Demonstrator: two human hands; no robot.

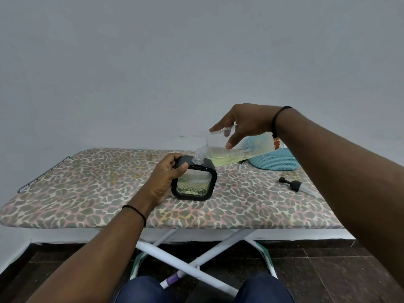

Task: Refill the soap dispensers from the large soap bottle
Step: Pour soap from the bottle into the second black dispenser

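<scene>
On the leopard-print ironing board [87, 189], a square soap dispenser [194, 182] with a black frame and a clear patterned face is standing upright, its open neck uncovered; pale yellow-green liquid is filling roughly its lower third; the left hand [168, 178] is gripping its upper left corner, fingers curled over the top and thumb pressing the front edge; the right hand [242, 124] is holding the large clear soap bottle [229, 153] tipped nearly flat, fingers and thumb wrapped round its body, with the threaded mouth sitting just above the dispenser's neck; yellowish soap is lying along the bottle's lower side; behind it a turquoise woven basket [277, 161] is sitting near the board's far right edge; a black pump head [291, 183] is lying on its side to the right, well apart from the dispenser.
</scene>
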